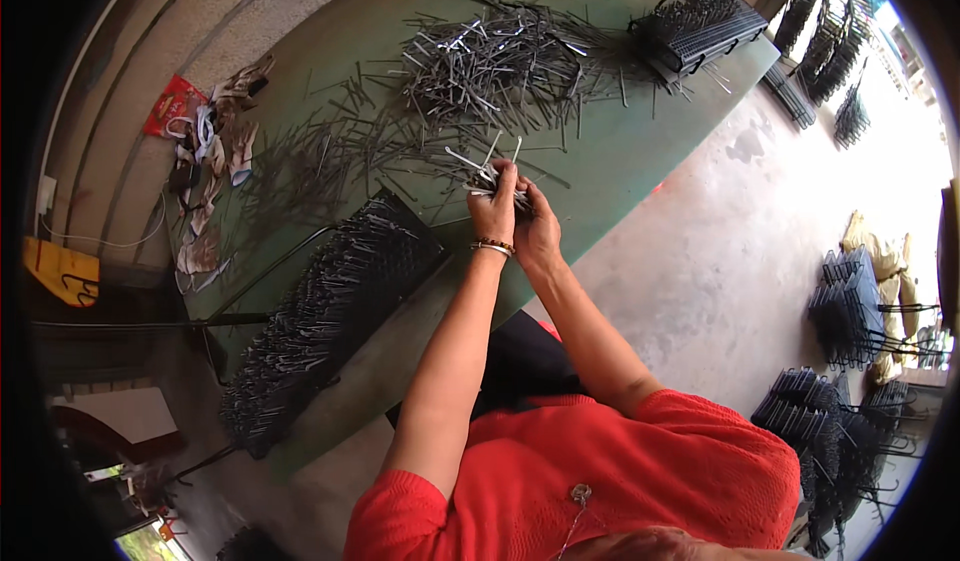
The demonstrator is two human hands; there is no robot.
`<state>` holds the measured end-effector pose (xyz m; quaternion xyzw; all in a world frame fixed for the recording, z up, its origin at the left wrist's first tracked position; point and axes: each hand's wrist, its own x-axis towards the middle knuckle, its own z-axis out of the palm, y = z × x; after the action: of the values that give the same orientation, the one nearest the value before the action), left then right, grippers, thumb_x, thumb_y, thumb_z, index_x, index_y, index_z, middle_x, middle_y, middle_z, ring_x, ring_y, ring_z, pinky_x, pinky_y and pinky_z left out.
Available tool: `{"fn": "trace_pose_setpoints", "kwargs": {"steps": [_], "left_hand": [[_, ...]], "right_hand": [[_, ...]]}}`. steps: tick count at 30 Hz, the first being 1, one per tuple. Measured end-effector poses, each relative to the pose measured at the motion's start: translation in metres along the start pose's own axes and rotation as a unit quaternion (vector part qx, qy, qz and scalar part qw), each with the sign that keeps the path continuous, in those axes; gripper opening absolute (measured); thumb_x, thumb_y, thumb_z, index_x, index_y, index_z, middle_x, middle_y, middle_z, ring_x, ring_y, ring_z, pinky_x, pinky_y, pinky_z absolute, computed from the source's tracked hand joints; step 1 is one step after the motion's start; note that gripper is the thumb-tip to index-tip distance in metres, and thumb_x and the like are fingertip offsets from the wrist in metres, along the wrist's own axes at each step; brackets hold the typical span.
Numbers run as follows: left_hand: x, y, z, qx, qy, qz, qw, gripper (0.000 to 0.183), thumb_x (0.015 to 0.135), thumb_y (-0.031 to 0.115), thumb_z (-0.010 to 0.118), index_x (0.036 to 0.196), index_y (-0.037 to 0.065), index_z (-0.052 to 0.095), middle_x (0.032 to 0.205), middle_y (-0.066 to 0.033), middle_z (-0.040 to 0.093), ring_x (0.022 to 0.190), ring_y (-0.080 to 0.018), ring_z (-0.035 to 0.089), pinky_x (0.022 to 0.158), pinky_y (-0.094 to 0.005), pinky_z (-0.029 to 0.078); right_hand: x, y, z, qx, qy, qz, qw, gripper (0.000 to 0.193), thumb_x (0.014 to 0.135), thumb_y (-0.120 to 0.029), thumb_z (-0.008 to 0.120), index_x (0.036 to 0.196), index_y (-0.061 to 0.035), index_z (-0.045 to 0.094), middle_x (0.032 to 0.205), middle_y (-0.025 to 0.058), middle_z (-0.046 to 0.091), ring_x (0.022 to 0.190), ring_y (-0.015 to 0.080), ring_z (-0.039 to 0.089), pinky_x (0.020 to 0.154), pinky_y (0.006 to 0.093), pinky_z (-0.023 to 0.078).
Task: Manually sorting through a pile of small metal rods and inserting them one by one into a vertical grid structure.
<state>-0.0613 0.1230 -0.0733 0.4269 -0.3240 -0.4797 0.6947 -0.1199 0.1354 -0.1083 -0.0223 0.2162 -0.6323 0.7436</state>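
Note:
My left hand (pixel 492 215) and my right hand (pixel 540 229) are together above the green table, fingers closed round a small bundle of thin metal rods (pixel 484 178). Several rod ends stick out beyond the fingers, some with small bent or flattened tips. The palms hide most of the bundle. Beyond my hands, a big loose pile of dark metal rods (pixel 490 66) lies on the table (pixel 610 151), and more rods scatter to its left. Close by on the left stands a long black rack (pixel 335 311) packed with upright rods.
A second filled rack (pixel 700 36) sits at the table's far right corner. Stained gloves (pixel 205 176) and a red packet (pixel 174 107) lie along the left edge by the wall. Dark racks and hanging bundles (pixel 845 306) stand across the floor at right.

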Motion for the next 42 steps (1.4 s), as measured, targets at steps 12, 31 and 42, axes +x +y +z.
{"fn": "trace_pose_setpoints", "kwargs": {"steps": [12, 31, 42], "left_hand": [[-0.005, 0.016, 0.001, -0.09, 0.044, -0.077, 0.992, 0.013, 0.091, 0.017, 0.059, 0.092, 0.004, 0.057, 0.065, 0.004, 0.047, 0.052, -0.0052, 0.043, 0.046, -0.0221, 0.037], [-0.026, -0.006, -0.022, -0.156, 0.024, -0.271, 0.95, 0.028, 0.081, 0.032, 0.071, 0.089, 0.008, 0.059, 0.079, -0.0027, 0.061, 0.057, -0.0075, 0.05, 0.046, -0.0221, 0.038], [-0.017, 0.009, -0.016, -0.365, 0.016, -0.357, 0.859, 0.039, 0.087, 0.044, 0.059, 0.099, 0.007, 0.056, 0.091, -0.0077, 0.064, 0.084, -0.02, 0.062, 0.073, -0.0333, 0.053]], "right_hand": [[-0.01, -0.039, 0.015, -0.157, -0.034, 0.029, 0.987, 0.048, 0.097, -0.038, 0.041, 0.129, -0.0022, 0.038, 0.12, 0.011, 0.054, 0.109, 0.0222, 0.051, 0.097, 0.037, 0.038], [0.019, -0.066, 0.057, -0.503, -0.063, -0.183, 0.842, 0.021, 0.087, -0.018, 0.066, 0.08, 0.001, 0.061, 0.063, -0.0006, 0.055, 0.053, 0.0053, 0.048, 0.048, 0.0201, 0.037], [-0.042, -0.07, 0.026, -0.721, -0.323, -0.381, 0.481, 0.027, 0.069, 0.002, 0.068, 0.095, -0.0023, 0.064, 0.096, 0.007, 0.063, 0.09, 0.0274, 0.059, 0.078, 0.0344, 0.049]]}}
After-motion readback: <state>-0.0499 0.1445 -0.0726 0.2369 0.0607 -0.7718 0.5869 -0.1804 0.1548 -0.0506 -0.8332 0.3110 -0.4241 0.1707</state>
